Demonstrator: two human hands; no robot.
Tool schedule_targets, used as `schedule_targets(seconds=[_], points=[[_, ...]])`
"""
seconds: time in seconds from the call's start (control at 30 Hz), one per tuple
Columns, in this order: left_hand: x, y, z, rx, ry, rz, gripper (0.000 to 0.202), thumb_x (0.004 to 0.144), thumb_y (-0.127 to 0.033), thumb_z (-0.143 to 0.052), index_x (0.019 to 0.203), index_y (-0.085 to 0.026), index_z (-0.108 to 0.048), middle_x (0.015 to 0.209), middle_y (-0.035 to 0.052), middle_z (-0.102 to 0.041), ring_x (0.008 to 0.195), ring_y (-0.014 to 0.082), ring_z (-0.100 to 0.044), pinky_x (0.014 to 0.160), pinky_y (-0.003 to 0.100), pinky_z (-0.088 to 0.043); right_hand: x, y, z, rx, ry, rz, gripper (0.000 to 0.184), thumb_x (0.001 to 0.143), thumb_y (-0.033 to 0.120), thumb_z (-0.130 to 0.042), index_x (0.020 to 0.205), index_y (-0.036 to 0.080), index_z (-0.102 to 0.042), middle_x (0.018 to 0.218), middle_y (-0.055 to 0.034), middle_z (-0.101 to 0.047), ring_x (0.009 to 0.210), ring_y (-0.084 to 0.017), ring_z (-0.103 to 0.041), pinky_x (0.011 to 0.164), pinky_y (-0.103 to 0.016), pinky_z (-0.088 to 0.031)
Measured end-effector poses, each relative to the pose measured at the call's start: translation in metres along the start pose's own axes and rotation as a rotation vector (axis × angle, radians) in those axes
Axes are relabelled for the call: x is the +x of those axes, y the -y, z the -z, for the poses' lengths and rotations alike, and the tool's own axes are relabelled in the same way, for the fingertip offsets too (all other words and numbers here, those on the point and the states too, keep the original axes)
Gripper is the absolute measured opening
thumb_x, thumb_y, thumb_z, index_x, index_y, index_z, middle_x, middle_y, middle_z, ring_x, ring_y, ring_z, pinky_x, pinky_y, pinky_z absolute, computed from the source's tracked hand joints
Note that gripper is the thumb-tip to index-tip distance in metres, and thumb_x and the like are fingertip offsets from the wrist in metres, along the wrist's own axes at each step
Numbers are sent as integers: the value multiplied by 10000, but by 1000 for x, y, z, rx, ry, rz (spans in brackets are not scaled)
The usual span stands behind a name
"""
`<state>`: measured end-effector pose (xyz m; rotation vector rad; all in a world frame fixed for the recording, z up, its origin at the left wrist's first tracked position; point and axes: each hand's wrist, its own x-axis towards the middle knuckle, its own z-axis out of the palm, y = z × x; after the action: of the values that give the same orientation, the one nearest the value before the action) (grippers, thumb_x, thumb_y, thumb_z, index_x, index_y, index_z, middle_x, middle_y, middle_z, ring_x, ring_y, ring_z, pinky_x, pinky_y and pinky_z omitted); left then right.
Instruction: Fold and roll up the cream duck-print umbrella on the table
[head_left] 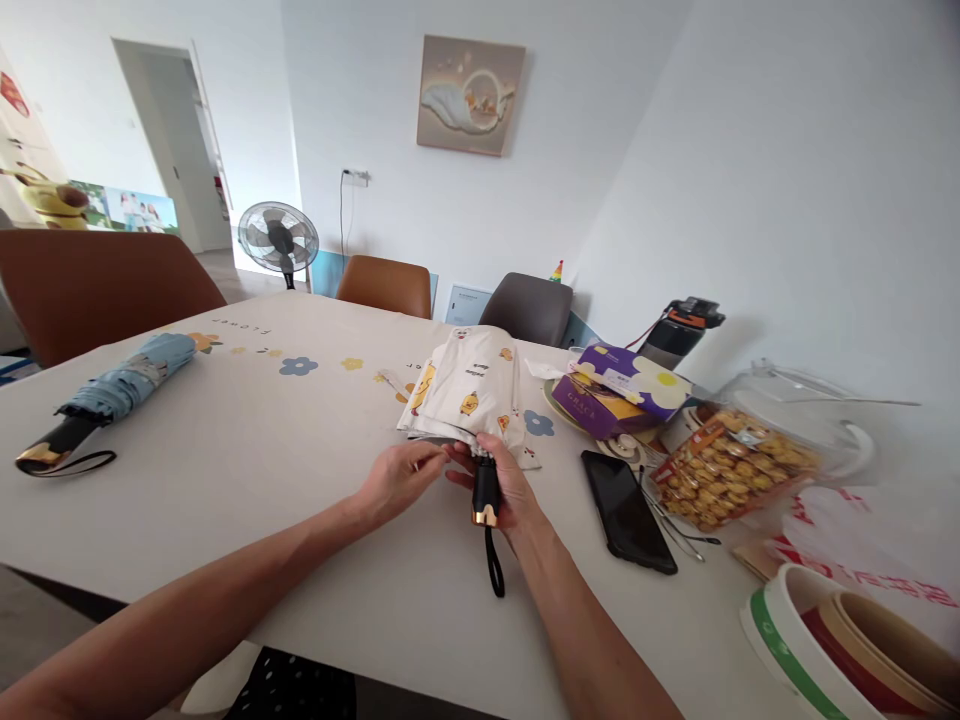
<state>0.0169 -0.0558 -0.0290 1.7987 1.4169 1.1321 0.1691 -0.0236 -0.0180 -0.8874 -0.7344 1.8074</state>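
Note:
A white umbrella (469,375) with yellow duck prints lies on the table, its canopy loosely folded and pointing away from me. Its black handle (486,485) has a gold end and a black wrist strap that hangs toward me. My right hand (514,485) is wrapped around the umbrella where handle meets canopy. Close by on the left, my left hand (401,480) has its fingers curled in a pinch at the canopy's near edge; the fingertips are partly hidden. A second umbrella (139,375), light blue and rolled up, rests at the table's left side.
To the right lie a black phone (628,510), a purple box (615,390), a clear jar of snacks (739,465), a dark bottle (675,335) and rolls of tape (840,640). Chairs stand around the flower-printed table (300,470). A fan (279,240) is behind it.

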Motion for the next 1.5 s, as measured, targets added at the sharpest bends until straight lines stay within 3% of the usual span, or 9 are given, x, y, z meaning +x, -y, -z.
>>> schedule_targets(seconds=[0.1,0.23,0.47,0.7,0.83,1.0,1.33,1.43,1.5], points=[[11,10,9,-49,-256,13,197,771,-281,-465,827,-204,-639,850,19,-641,775,148,-566,709,269,-432,-3,9,3,49,75,-49,194,707,318,-638,740,175,-512,608,46,-549,426,-72,-496,390,-219,-449],[27,12,22,-301,-367,136,280,741,-206,-456,976,-202,-607,930,29,-629,799,145,-585,782,304,-454,-6,15,4,187,154,-81,282,718,296,-619,613,181,-383,512,90,-393,328,-16,-290,304,-166,-313],[67,-10,33,-723,-202,294,372,650,-91,-534,1016,-144,-580,961,70,-630,762,134,-588,722,282,-458,-8,15,3,184,194,-164,271,738,295,-573,614,192,-356,499,89,-354,314,-22,-238,280,-179,-280],[97,-38,55,-945,124,426,86,728,-196,-585,688,-121,-571,587,-1,-545,517,81,-511,535,216,-432,-9,14,3,118,232,-163,266,710,311,-599,640,195,-370,500,93,-361,317,-30,-259,287,-181,-286],[103,-53,67,-1052,51,359,40,720,-90,-557,740,-122,-570,571,-23,-527,551,69,-529,616,200,-472,-7,13,4,99,222,-162,285,710,332,-608,623,192,-376,500,91,-359,324,-28,-265,292,-179,-291],[103,-40,52,-920,-157,535,125,693,-17,-484,736,-127,-526,639,29,-565,594,117,-569,687,309,-503,-9,14,3,82,229,-163,293,707,345,-602,607,192,-373,487,94,-344,319,-25,-259,299,-179,-289],[96,-19,40,-900,142,566,79,727,-61,-503,720,-132,-538,528,0,-520,389,75,-447,388,198,-367,-8,13,2,77,208,-177,274,697,331,-604,636,199,-372,491,102,-355,316,-29,-260,299,-183,-278],[94,-21,44,-971,227,475,86,748,-76,-519,703,-148,-530,457,-53,-437,315,24,-309,371,171,-321,-7,12,3,58,205,-175,278,698,332,-609,632,195,-376,493,101,-359,320,-28,-269,298,-180,-285],[90,-24,43,-970,266,380,45,747,-109,-546,746,-148,-568,541,-15,-533,391,53,-430,432,194,-382,-6,11,4,20,191,-163,291,687,340,-628,631,193,-383,494,100,-364,323,-28,-279,298,-177,-294]])
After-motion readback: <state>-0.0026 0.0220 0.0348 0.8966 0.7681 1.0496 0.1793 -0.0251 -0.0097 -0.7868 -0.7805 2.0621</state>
